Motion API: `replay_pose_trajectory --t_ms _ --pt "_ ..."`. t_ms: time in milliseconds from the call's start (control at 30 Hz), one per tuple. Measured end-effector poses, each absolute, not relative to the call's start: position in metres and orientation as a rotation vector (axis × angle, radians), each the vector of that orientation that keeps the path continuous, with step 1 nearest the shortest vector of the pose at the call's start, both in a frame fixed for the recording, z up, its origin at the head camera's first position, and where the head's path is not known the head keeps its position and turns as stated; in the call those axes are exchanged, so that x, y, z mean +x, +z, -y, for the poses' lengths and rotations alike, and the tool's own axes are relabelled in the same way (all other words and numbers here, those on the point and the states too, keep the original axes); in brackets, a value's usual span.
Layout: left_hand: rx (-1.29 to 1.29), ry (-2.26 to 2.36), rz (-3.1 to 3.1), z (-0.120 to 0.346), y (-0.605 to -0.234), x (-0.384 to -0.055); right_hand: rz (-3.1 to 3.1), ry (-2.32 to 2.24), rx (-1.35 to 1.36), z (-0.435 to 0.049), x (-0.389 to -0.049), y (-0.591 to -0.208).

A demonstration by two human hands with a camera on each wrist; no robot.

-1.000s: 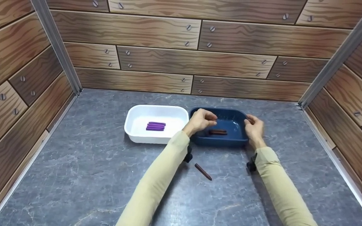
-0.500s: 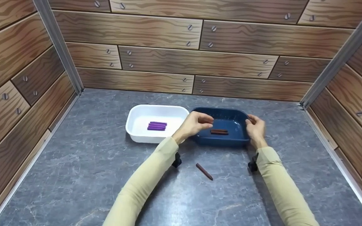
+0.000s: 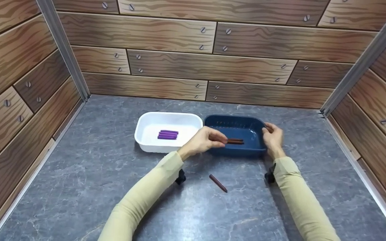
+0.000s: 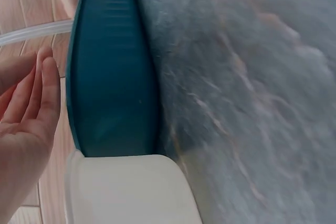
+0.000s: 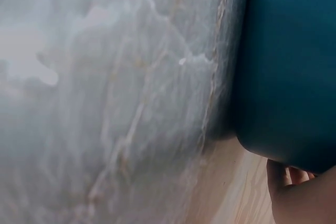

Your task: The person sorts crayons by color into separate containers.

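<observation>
My left hand hovers over the front left of the dark blue tray, fingers forward and loosely bent. Nothing shows between thumb and fingertips in the left wrist view. Just past these fingertips, brown crayons lie side by side in the tray, their left ends partly hidden by the hand. My right hand grips the tray's right end, thumb at the rim and fingers along the outside. The right wrist view shows those fingers against the tray's end wall. Another brown crayon lies slantwise on the grey tabletop in front.
A white tray stands directly left of the blue one, with several purple crayons lined up inside. Wood-patterned panels rise behind and on both sides of the grey marbled tabletop.
My left hand has drawn back from over the middle of the blue tray, toward its front left, and its forearm has swung left. My right hand keeps its place at the rim.
</observation>
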State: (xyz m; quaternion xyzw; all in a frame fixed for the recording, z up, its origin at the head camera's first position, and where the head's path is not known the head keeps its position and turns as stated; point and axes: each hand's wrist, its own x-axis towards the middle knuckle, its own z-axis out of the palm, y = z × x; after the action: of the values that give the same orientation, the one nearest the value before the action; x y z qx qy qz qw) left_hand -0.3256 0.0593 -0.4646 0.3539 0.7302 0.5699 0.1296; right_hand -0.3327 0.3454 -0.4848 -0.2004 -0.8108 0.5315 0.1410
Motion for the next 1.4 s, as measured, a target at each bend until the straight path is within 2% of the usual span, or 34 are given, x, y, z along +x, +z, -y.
replay_pose_trajectory --t_ms 600,1000,1400 --pt "1.106 1.387 -2.068 -0.045 -0.482 -0.308 2.368 1.503 -0.581 -0.346 -0.332 -0.486" --pt "1.094 1.066 -2.059 -0.041 -0.484 -0.305 2.351 1.515 -0.586 -0.347 -0.332 -0.483" --pt "1.122 0.979 -2.037 -0.046 -0.490 -0.310 2.357 1.506 -0.587 -0.347 -0.332 -0.483"
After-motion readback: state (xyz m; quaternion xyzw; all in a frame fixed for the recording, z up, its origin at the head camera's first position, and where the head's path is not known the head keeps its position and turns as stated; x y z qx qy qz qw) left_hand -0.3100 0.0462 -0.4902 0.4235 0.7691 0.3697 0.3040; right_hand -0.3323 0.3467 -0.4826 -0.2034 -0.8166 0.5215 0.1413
